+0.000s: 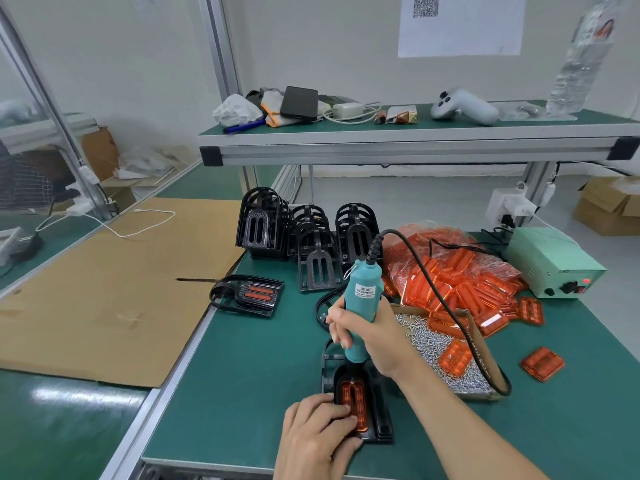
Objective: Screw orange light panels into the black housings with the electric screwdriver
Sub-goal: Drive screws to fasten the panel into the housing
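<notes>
A black housing (379, 422) lies on the green mat near the front edge, with an orange light panel (358, 398) seated in it. My left hand (317, 433) holds the housing's near end, fingers curled over the panel's left side. My right hand (372, 336) grips the teal electric screwdriver (363, 299), which stands nearly upright with its tip down at the panel's far end. A finished housing with orange panel (254, 294) lies to the left. Empty black housings (304, 237) stand stacked behind.
A clear bag of orange panels (460, 278) spills at the right, with one loose panel (542, 363). A tray of small screws (433, 344) sits beside my right forearm. The mint power supply (552, 259) is at far right. Brown cardboard (110, 289) covers the left bench.
</notes>
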A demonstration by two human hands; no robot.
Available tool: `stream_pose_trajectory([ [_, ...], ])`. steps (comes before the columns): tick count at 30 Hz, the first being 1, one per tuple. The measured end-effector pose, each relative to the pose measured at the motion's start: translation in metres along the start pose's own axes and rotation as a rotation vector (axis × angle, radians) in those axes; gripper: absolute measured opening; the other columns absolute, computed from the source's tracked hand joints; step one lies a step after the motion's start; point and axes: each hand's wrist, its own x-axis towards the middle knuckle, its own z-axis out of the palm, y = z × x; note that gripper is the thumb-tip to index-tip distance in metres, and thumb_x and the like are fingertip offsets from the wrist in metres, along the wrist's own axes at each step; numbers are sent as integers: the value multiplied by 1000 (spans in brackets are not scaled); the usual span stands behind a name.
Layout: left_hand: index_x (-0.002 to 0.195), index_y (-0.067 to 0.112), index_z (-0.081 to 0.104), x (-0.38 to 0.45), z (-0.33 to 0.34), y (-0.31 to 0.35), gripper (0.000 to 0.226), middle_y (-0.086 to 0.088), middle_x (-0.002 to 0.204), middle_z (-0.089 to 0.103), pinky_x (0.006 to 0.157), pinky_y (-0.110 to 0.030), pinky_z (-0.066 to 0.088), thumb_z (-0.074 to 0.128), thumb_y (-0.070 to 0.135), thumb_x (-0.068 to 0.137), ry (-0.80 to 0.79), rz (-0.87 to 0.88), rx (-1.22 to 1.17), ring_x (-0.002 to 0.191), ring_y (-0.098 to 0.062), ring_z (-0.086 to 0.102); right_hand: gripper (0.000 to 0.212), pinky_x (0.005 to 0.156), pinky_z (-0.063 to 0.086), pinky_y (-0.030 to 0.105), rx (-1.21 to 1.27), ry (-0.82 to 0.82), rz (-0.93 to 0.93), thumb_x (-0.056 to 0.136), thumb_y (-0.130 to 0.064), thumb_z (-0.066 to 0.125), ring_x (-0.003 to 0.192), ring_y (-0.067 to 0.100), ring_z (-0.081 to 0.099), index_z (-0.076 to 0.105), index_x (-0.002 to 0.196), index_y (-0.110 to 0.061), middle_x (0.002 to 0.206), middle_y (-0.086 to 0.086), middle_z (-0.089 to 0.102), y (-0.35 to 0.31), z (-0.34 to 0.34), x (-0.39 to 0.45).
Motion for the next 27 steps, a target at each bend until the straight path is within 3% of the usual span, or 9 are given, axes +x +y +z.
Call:
stream_pose_trajectory([
  [5, 91, 33, 81, -2, 3, -2, 22, 22, 105, 71, 91, -28, 43, 73, 51, 80, 2, -2, -14, 114, -5, 56, 38, 82, 54, 31, 27, -79, -22, 92, -21, 68, 63, 27, 59, 53, 74, 9, 53, 14, 50, -21, -4, 9],
  [9, 92, 33, 80, -2, 3, -2, 22, 21, 107, 71, 95, -35, 43, 74, 50, 79, 10, 6, -8, 115, -6, 56, 24, 57, 48, 29, 382, 154, -62, 80, -28, 81, 55, 21, 51, 66, 75, -10, 52, 3, 49, -39, -24, 9],
  [12, 99, 35, 79, -3, 3, 4, 26, 25, 116, 68, 104, -38, 40, 75, 48, 77, 42, -54, -59, 122, -9, 56, 35, 51, 44, 23, 705, 356, -48, 69, -36, 91, 56, 15, 48, 65, 76, -16, 52, -3, 46, -33, -56, -9],
  [14, 105, 34, 78, 4, 3, 11, 28, 27, 120, 65, 108, -36, 38, 76, 44, 79, 78, -108, -130, 122, -10, 57, 31, 50, 41, 21, 812, 483, -42, 72, -36, 86, 58, 12, 45, 62, 77, -18, 50, -6, 42, -23, -79, -27],
  [17, 106, 31, 75, 29, 5, 23, 19, 26, 110, 65, 102, -30, 39, 72, 36, 88, 64, -144, -229, 115, -4, 57, 22, 50, 39, 18, 900, 604, -30, 86, -38, 68, 59, 8, 41, 61, 77, -20, 50, -10, 39, -7, -105, -56],
  [20, 99, 35, 72, 74, 9, 33, 10, 24, 96, 63, 94, -28, 37, 64, 37, 94, -85, -206, -223, 101, 1, 52, 23, 51, 38, 16, 944, 671, 0, 88, -40, 64, 59, 5, 41, 61, 77, -21, 50, -12, 37, 9, -116, -78],
  [22, 99, 34, 72, 108, 18, 40, 11, 20, 93, 63, 90, -30, 35, 62, 39, 95, -237, -190, -142, 98, -4, 49, 23, 50, 37, 15, 956, 697, 14, 90, -39, 62, 59, 5, 40, 59, 78, -20, 50, -11, 36, 17, -117, -84],
  [27, 103, 22, 74, 166, 45, 62, 15, 2, 109, 64, 96, -43, 32, 66, 31, 94, -678, -7, 282, 113, -23, 48, 31, 47, 36, 18, 910, 704, 90, 101, -36, 53, 57, 9, 41, 60, 76, -17, 50, -8, 34, 23, -109, -83],
])
